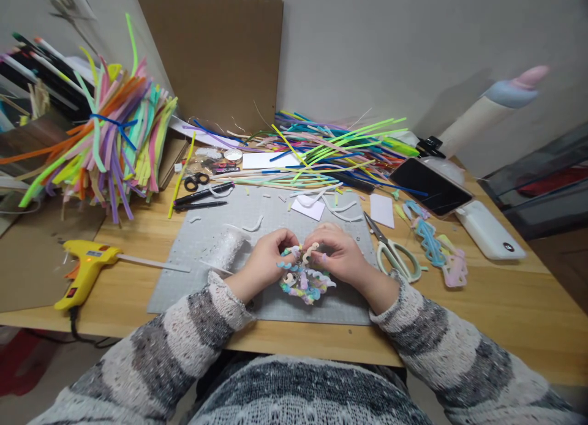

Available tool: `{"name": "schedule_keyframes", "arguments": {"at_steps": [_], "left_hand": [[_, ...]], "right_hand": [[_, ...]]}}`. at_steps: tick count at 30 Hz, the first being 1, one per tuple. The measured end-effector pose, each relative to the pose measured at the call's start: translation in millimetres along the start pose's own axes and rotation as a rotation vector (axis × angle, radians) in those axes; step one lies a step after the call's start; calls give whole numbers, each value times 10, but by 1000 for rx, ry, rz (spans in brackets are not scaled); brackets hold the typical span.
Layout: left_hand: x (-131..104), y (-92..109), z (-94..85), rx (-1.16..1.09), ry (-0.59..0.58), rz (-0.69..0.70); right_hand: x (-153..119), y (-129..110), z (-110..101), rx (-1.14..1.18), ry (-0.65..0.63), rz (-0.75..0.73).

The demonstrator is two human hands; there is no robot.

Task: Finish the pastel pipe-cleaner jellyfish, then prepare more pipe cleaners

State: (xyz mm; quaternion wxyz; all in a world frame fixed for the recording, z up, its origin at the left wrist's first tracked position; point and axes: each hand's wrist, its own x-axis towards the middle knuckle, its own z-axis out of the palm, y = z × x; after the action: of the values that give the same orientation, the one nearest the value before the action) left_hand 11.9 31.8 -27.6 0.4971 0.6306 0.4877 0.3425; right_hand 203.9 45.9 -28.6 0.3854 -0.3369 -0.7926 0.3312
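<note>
A small pastel craft piece, made of curled and wavy fuzzy strips in blue, pink, white, yellow and cream, is held above the grey cutting mat. My left hand grips its upper left side, fingers closed round the edge. On the upper right, my right hand pinches it between thumb and fingers, near a cream curl. The fingertips of both hands nearly meet behind the piece and are partly hidden. Just left of my left wrist lies a clear spool of transparent material.
At left are a yellow glue gun and a bundle of pipe cleaners. Scissors, pastel wavy pieces, a phone and a white power bank lie at right. Loose pipe cleaners pile at the back.
</note>
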Motion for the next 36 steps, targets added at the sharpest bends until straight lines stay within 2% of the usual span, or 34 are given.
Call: {"name": "schedule_keyframes", "arguments": {"at_steps": [14, 23, 36], "left_hand": [[0, 3, 8, -28, 3, -5], [-5, 20, 9, -28, 6, -10], [3, -45, 14, -37, 12, 6]], "right_hand": [[-22, -12, -15, -46, -6, 25], [-11, -18, -14, -36, -62, -4], [-3, 32, -22, 40, -83, 86]]}}
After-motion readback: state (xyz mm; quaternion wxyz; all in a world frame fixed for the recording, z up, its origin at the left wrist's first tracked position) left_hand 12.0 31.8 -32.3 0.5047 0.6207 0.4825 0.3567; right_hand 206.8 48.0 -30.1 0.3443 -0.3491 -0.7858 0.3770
